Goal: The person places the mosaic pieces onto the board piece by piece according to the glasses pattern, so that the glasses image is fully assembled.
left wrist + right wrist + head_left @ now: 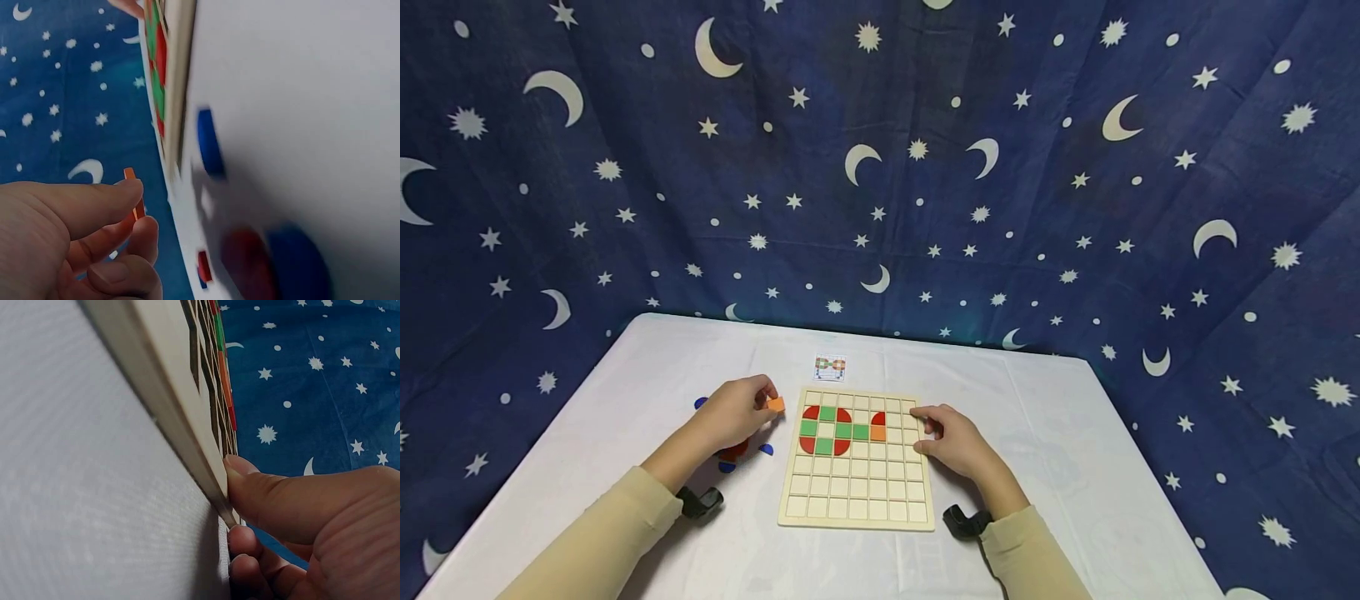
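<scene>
Two hands are at work here, both mine. My left hand [739,410] pinches a small orange tile [776,404] between thumb and fingertips, lifted off the white table [1060,467] just beside the left edge of the wooden grid board [857,500]. In the left wrist view the tile [133,192] shows edge-on, thin, clamped between my thumb above and my curled fingers [119,262] below.

My right hand [955,442] rests at the right edge of the board. In the right wrist view my thumb [275,494] presses against the board's side [181,431], with my other fingers curled beneath, touching the table.

On the board, red, green and one orange piece [877,433] fill cells in the upper rows. Loose blue and red pieces [733,454] lie on the table under and beside my left wrist. A small pattern card [830,367] lies just beyond the board's far edge.
</scene>
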Available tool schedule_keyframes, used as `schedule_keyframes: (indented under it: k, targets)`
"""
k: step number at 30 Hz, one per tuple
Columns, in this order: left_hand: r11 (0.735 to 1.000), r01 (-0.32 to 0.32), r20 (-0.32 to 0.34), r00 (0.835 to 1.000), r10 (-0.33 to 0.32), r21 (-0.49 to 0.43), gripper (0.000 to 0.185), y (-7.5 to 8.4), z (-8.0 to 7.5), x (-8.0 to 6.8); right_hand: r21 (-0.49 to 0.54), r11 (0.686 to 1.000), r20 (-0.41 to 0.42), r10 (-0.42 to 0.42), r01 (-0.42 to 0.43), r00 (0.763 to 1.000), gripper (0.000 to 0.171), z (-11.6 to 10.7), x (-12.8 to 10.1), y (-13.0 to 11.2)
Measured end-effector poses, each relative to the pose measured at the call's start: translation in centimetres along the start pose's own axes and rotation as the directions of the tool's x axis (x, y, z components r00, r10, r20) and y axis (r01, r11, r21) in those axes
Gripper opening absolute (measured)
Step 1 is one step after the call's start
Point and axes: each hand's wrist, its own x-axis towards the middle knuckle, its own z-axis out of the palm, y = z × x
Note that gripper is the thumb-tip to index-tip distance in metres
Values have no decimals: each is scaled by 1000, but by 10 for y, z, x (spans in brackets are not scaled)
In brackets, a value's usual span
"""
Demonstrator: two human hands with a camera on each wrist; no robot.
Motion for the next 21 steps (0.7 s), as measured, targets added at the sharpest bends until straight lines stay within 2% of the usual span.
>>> schedule_keyframes:
  k: [6,12,21]
  targets:
    - [997,-68,20,997,69,-28,21,27,9,3,-2,1000,1,-1,1,1000,56,0,0,1]
    - [989,-134,37,990,136,-67,20,57,26,8,-8,1000,-2,-10,10,1000,57,-1,0,1]
    - [963,-262,72,961,266,-60,18,92,52,23,-13,1000,-6,-20,20,1000,56,-1,0,1]
